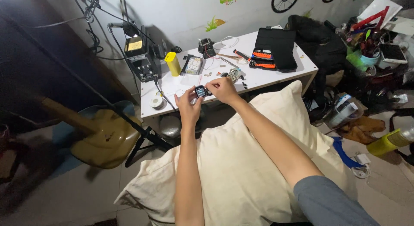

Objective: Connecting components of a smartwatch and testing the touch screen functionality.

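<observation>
My left hand (188, 106) and my right hand (221, 88) meet over the front edge of a small white table (284, 75). Between their fingertips they hold a small dark square device (200, 91) with a bluish face. The left hand grips it from the left and below. From the right, the fingers of my right hand pinch its edge. Both forearms stretch out over a large cream pillow (246, 165) on my lap.
On the table stand a black soldering station (142, 62), a yellow cylinder (173, 63), a solder spool (156, 102), small parts and an open black tool case (274, 49). A yellow chair (103, 137) and tripod legs stand left. Cluttered items lie right.
</observation>
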